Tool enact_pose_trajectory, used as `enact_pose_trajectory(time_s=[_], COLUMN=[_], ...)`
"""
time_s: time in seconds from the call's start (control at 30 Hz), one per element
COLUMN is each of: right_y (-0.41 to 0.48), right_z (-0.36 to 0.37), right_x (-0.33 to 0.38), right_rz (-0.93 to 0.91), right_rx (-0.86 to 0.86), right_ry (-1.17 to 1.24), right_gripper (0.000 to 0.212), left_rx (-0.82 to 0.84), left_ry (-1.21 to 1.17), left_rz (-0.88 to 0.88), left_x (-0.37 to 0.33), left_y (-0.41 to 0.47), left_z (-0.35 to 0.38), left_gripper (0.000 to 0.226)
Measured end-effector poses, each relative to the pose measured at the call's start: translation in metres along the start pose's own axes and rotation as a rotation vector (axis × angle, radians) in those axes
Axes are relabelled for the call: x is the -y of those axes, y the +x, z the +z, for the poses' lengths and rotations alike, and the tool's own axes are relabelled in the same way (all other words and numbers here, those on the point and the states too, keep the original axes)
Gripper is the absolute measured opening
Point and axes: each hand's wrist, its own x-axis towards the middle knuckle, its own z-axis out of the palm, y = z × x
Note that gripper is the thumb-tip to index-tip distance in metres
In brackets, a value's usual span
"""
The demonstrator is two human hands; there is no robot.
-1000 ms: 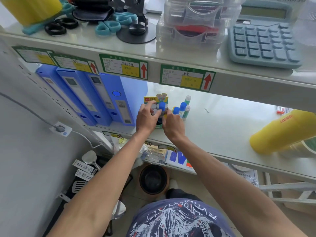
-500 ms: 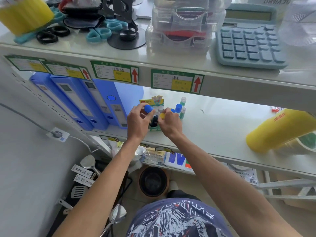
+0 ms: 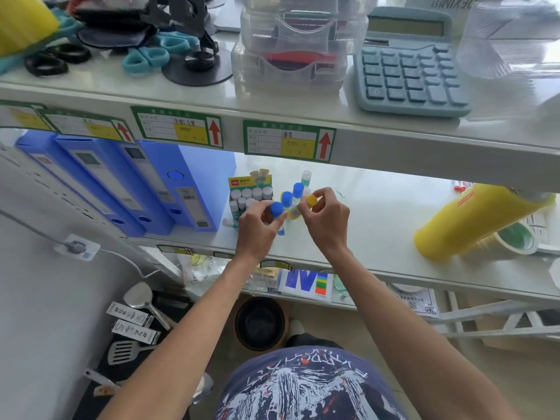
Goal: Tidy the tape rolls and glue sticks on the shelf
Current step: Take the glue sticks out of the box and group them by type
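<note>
Near the shelf's front edge, both hands had lifted sticks clear of the glue box: left hand pinching a blue-capped stick, right hand a yellow-capped one, regrouping underway.

Four blue binders, one calculator.

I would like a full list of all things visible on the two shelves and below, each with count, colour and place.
calculator: one, pale blue, upper shelf, right.
clear organiser: one, transparent, upper shelf, middle.
scissors: several, teal and black handles, upper shelf, left.
binders: about four, blue, lower shelf, left.
glue stick box: one, green and yellow, beside the binders.
loose glue sticks: several, blue, yellow and green caps, by the box.
yellow roll: one, lower shelf, right.
tape roll: one, green core, beside it.
bin: one, black, floor.
left hand: holds a blue-capped stick.
right hand: holds a yellow-capped stick.
</note>
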Motion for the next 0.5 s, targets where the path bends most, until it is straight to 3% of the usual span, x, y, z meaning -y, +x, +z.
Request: enact_pose_trajectory(time_s=[0.5], right_y=[0.013], right_z=[0.023], right_x=[-0.038], right_rz=[0.063], right_rx=[0.215], right_ry=[-0.213], right_gripper=[0.027], left_rx=[0.056], left_ry=[0.183], left_rz=[-0.053], left_x=[0.012], left_y=[0.006], left_z=[0.034], left_gripper=[0.028])
